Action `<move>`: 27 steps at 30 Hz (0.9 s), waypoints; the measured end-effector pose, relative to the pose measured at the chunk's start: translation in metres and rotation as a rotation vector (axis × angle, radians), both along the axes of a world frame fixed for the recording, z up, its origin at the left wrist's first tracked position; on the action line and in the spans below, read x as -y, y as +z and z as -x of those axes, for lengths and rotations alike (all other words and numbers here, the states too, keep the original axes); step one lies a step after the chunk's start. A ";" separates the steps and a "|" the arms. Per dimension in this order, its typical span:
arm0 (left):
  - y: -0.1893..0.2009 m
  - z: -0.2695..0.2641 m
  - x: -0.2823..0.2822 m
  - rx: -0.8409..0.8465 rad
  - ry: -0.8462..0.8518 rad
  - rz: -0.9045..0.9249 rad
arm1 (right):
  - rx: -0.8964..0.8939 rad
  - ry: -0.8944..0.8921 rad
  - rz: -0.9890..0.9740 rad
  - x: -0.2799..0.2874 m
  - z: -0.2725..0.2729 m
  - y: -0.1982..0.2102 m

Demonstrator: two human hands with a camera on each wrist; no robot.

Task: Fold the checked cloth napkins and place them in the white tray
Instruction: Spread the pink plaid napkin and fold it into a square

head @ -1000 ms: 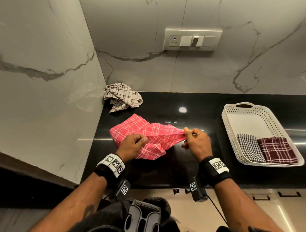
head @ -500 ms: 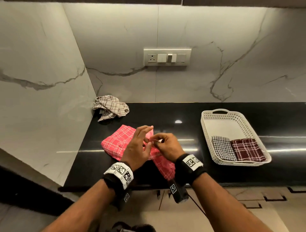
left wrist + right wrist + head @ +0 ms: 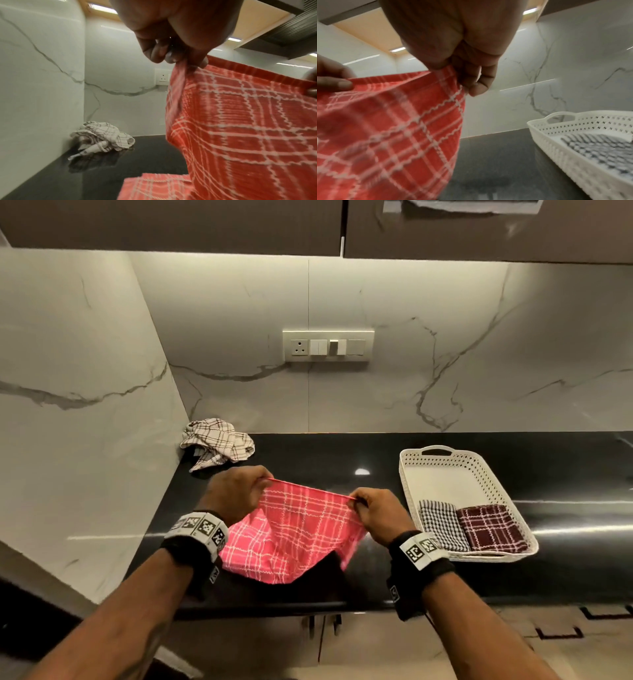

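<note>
Left hand (image 3: 236, 494) and right hand (image 3: 378, 517) each pinch top corner of pink checked napkin (image 3: 294, 535). Top edge taut between grips, cloth hanging to tabletop (image 3: 342, 453). White tray (image 3: 411, 474) nearer right hand.

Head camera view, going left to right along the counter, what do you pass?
Crumpled beige checked napkin → left hand → pink checked napkin held up between both hands → right hand → white tray, with the black-and-white checked napkin, then the maroon checked napkin inside.
</note>
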State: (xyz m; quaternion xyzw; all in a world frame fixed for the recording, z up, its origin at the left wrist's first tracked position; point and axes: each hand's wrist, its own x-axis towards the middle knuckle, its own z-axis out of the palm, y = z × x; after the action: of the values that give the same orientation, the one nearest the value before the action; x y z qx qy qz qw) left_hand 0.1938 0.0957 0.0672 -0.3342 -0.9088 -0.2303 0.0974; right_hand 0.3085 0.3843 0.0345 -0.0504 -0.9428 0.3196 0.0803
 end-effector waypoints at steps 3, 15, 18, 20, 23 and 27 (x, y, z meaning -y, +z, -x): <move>0.006 0.017 0.013 -0.099 0.053 0.013 | -0.018 -0.059 -0.098 -0.023 -0.005 0.014; 0.025 0.118 0.049 0.142 0.414 0.500 | 0.288 -0.198 -0.309 -0.063 0.083 0.022; 0.046 0.145 0.057 0.175 0.484 0.336 | 0.219 -0.186 -0.344 -0.065 0.119 0.059; 0.075 0.158 0.060 0.132 0.540 0.091 | 0.088 -0.207 -0.310 -0.062 0.139 0.101; 0.130 0.167 0.064 -0.010 0.519 -0.213 | -0.185 -0.250 -0.142 -0.061 0.155 0.164; 0.183 0.149 0.085 -0.190 0.447 -0.400 | -0.539 -0.214 0.026 -0.065 0.146 0.208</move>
State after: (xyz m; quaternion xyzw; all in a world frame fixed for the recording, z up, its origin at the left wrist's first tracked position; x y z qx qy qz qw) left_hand 0.0449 0.0110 0.2505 -0.1203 -0.8832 -0.3452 0.2938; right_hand 0.1626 0.4498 0.2421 -0.0640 -0.8726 0.3234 0.3604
